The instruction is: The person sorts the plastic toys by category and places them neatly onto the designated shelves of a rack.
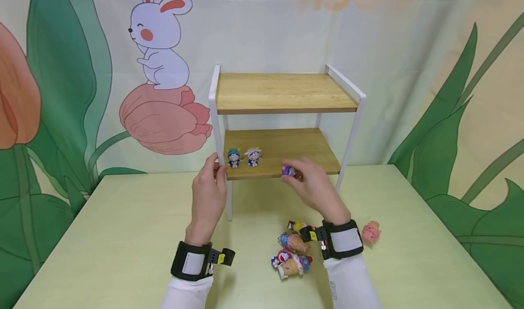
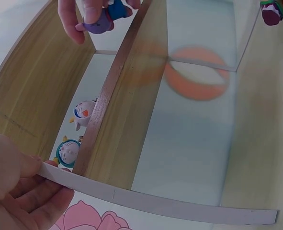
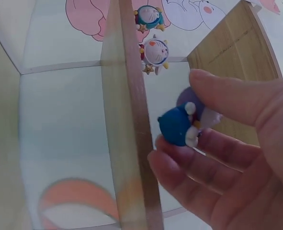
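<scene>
My left hand [image 1: 208,194] grips the white left front post of a two-tier shelf [image 1: 282,147], thumb and fingers on either side of it. In front of the lower board, toward its right part, my right hand [image 1: 317,189] pinches a small figurine [image 1: 288,170] with a purple head. The right wrist view shows this figurine [image 3: 175,125] tilted, its blue underside toward the camera, between thumb and fingers. Two similar figurines stand at the lower board's left end: one with a green hood [image 1: 234,158], beside it one with a white hood [image 1: 253,156].
On the table [image 1: 135,236] before the shelf lies a heap of several figurines [image 1: 291,264], partly behind the right wrist strap. A pink figurine [image 1: 371,233] lies apart at the right. The upper board [image 1: 282,90] overhangs the lower one; a printed curtain [image 1: 262,22] hangs behind.
</scene>
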Demonstrator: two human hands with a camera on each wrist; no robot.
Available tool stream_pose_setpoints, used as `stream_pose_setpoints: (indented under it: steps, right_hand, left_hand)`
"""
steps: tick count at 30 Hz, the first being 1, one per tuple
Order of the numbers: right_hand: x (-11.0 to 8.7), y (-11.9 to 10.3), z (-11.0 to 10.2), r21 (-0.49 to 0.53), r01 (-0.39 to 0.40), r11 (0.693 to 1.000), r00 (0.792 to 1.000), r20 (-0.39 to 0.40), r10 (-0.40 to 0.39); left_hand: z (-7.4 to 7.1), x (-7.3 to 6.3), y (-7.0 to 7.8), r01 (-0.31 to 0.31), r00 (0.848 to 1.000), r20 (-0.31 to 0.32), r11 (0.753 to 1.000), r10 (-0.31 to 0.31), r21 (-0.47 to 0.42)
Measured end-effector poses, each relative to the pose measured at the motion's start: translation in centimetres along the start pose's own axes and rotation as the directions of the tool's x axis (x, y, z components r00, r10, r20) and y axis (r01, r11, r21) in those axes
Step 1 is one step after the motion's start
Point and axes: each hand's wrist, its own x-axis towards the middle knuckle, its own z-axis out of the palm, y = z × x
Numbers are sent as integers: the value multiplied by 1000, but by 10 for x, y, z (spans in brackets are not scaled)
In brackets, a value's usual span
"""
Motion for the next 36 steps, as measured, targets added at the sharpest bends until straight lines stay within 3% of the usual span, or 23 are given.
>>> stream_pose_setpoints:
  steps: [7, 20, 29, 36]
  right_hand:
    - [10, 2, -11, -7, 9, 1000, 997, -73, -10]
    - [26, -9, -5, 21, -92, 996, 977, -190, 95]
    - [36, -11, 8, 74, -138, 988, 970, -191, 150]
    - [41, -11, 14, 75, -130, 989, 973, -180, 142]
  left_hand:
    - [0, 0, 2, 1, 1000, -7, 1000, -1, 12]
    - [0, 0, 4, -2, 1000, -8, 1000, 2, -2]
    - [2, 1, 2, 7, 1000, -6, 1000, -7, -7]
    - [1, 0, 2, 6, 1000, -5, 1000, -6, 0]
